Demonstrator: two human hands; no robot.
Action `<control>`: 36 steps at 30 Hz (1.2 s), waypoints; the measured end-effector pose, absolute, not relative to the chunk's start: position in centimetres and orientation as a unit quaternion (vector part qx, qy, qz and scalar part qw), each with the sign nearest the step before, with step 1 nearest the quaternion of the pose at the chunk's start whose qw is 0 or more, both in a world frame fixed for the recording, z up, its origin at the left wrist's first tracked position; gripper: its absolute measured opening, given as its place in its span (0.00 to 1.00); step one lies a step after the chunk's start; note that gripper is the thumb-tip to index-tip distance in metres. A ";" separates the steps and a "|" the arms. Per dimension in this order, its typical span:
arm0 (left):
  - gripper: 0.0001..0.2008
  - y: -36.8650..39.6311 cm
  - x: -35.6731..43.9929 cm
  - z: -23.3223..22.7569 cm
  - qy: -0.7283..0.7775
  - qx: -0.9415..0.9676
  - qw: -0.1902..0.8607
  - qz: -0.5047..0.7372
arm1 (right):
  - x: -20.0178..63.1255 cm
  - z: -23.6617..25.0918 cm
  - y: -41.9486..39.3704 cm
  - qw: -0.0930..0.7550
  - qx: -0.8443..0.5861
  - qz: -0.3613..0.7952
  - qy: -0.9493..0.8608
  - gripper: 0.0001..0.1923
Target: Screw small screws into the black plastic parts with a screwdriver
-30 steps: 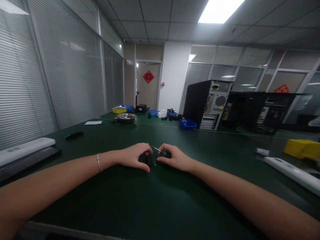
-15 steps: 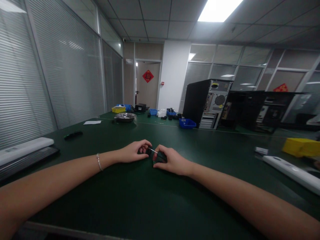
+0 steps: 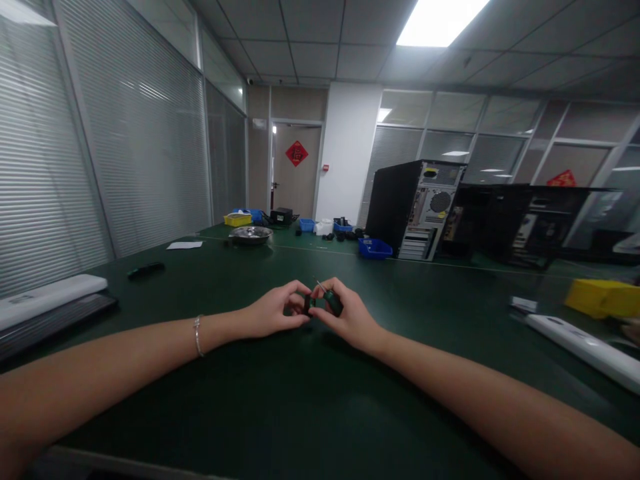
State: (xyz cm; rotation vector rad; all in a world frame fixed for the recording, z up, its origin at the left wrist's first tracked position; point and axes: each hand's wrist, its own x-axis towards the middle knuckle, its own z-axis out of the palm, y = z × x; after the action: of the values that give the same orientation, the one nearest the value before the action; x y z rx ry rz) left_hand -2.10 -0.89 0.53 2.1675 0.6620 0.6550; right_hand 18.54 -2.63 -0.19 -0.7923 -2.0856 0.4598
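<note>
My left hand (image 3: 283, 308) is closed, its thumb and fingers pinching a small dark part (image 3: 309, 304) whose kind I cannot make out. Against the right side of that part rest the fingertips of my right hand (image 3: 350, 313). Tucked in the right hand is a screwdriver (image 3: 334, 302) with a dark green handle. Its thin metal shaft points up and to the left, apart from the part. Both hands are held close together above the dark green table (image 3: 280, 407).
A dark pocketknife-like object (image 3: 145, 270) and a white-and-black long device (image 3: 55, 300) lie left. Farther back stand a metal bowl (image 3: 251, 235), a blue bin (image 3: 375, 249) and a computer case (image 3: 400, 210). At right are a white strip-shaped device (image 3: 585, 347) and a yellow bin (image 3: 600, 297).
The hands have come together and both now touch the small dark part. The screwdriver has swung in my right hand, its shaft turning away from the left hand to point upward.
</note>
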 end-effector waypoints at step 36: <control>0.08 11.5 -17.8 1.1 0.528 0.401 0.298 0.686 | 19.6 -0.1 -2.3 0.341 -0.266 0.079 -0.898 0.13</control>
State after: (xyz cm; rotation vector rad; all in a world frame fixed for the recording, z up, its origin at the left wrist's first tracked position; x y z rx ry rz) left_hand -17.76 11.55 1.09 1.0656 1.4038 1.8229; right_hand 19.60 -2.34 -0.09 -0.6922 -2.3357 0.2050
